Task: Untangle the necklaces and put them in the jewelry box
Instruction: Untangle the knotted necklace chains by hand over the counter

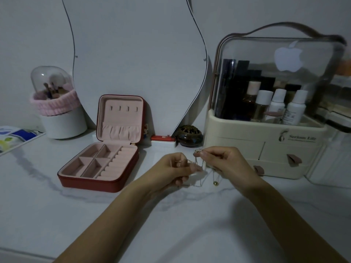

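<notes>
Our hands, left (175, 168) and right (224, 161), pinched the necklaces (204, 172) above the counter (57, 215), right of the open box (98, 168). Chains seemed light, limp, snag-prone; best pinched beside knots.

**Marbled white desk and its load**

The desk (57, 215) is white with faint grey veining. On it stand an open red jewelry box (98, 168) with pink lining, a white brush holder (62, 124) under a clear dome, a dark round pierced pot (189, 136), and a cream cosmetics organiser (266, 149) with drawers. A printed sheet (13, 137) lies at the left edge.
</notes>
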